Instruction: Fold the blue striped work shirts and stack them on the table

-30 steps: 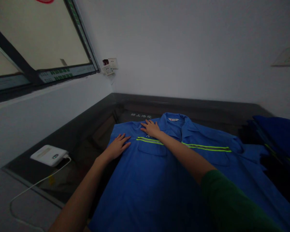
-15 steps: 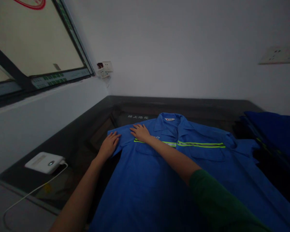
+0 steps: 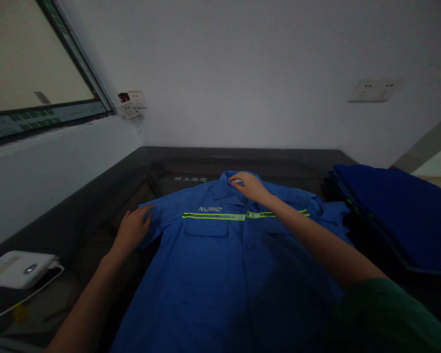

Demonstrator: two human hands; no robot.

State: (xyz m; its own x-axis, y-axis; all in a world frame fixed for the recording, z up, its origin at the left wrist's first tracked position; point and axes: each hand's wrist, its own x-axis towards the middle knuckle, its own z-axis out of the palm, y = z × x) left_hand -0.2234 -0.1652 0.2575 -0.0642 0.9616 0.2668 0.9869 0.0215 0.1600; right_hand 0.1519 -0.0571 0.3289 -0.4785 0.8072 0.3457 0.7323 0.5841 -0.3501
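Note:
A blue work shirt (image 3: 206, 260) lies front side up on a dark surface, its collar toward the wall. Yellow-green and silver stripes cross its chest, with the letters NJPC above them. My left hand (image 3: 134, 228) is at the end of the shirt's left-side sleeve, fingers spread and holding nothing. Over the collar is my right hand (image 3: 248, 185), its fingers apart near the neck label. Whether its fingertips touch the cloth is unclear.
Folded dark blue cloth (image 3: 397, 211) is piled on the right. A white device (image 3: 20, 268) with a white cable lies at the left edge. Sockets (image 3: 373, 91) are on the wall behind, and a window is at the upper left.
My right hand has moved from the left chest and shoulder to the collar, uncovering the letters. My left hand remains by the sleeve. The view has shifted toward the right.

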